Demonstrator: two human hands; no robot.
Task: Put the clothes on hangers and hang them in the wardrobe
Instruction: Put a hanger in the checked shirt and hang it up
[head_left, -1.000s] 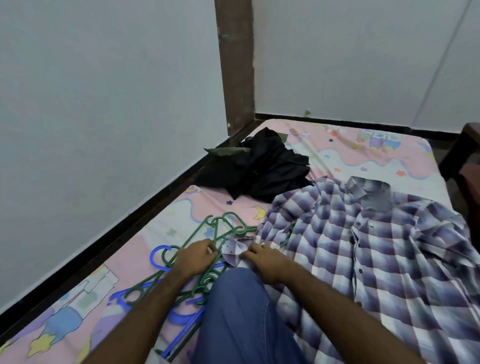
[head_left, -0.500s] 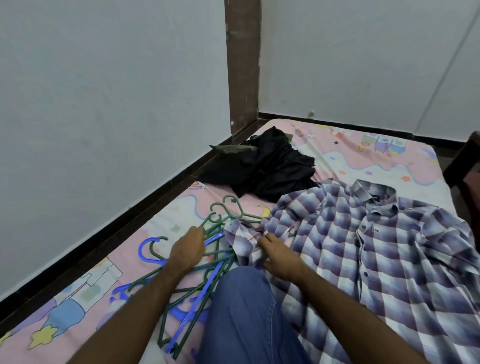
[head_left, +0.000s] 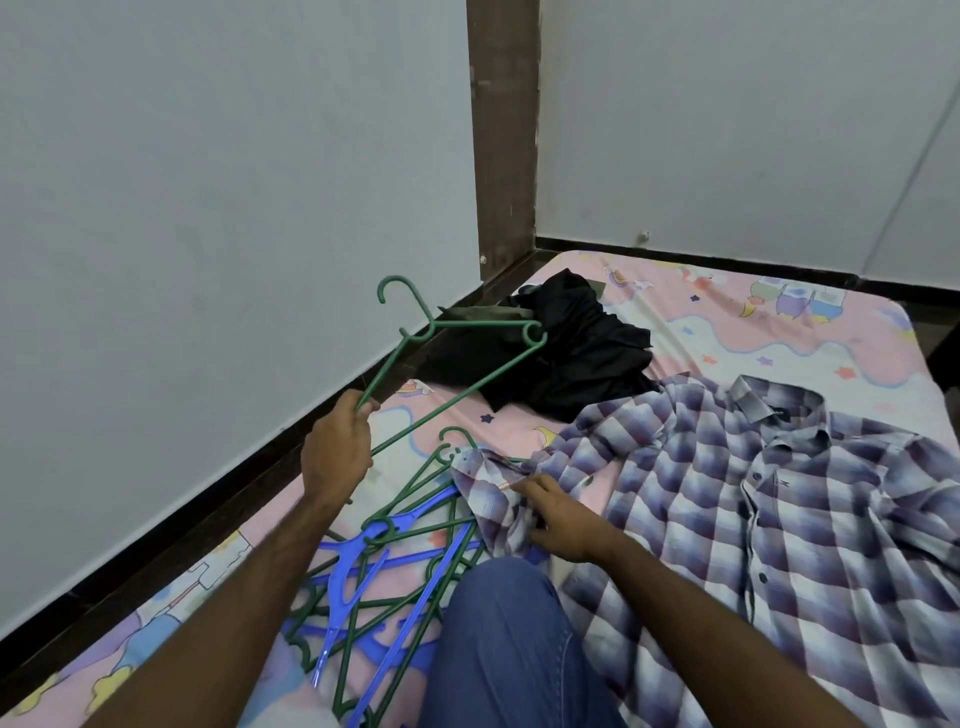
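Hanger (head_left: 457, 364), green, is gripped at one end by your left hand (head_left: 337, 452), raised above the bed (head_left: 727, 306); your right hand (head_left: 558, 519) pinches the shirt (head_left: 753, 509) sleeve beside the hanger pile (head_left: 395, 566).

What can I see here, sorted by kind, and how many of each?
checked shirt: 1
heap of dark clothes: 1
green hanger, held up by the left hand: 1
pile of green and blue hangers: 1, too tangled to count singly
Total: 4
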